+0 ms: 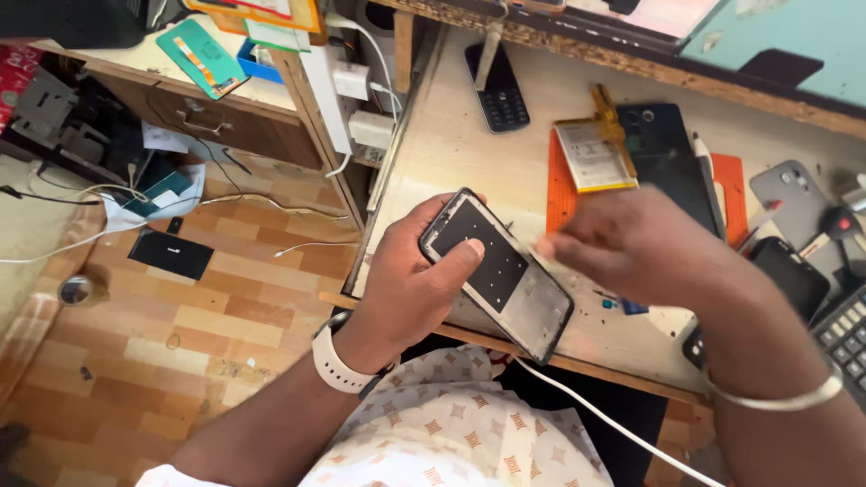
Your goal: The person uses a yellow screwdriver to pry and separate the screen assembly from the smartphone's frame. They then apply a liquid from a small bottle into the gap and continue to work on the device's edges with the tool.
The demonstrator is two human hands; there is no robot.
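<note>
My left hand [406, 280] grips an opened phone frame [496, 275], black-edged with a bare inner plate, tilted over the front edge of the workbench [469, 135]; the thumb lies across its upper part. My right hand [631, 243] hovers blurred just right of the frame's top edge, fingertips pinched near it; whether they hold something small I cannot tell. A white watch sits on my left wrist and a silver bangle on my right.
On the bench lie a keypad phone [499, 90], a phone battery [593, 155] on an orange mat, a dark phone back [663, 149], a grey phone [794, 194] and a calculator [843, 338]. Chargers and white cables hang at the bench's left edge. A drawer unit [216, 113] stands left.
</note>
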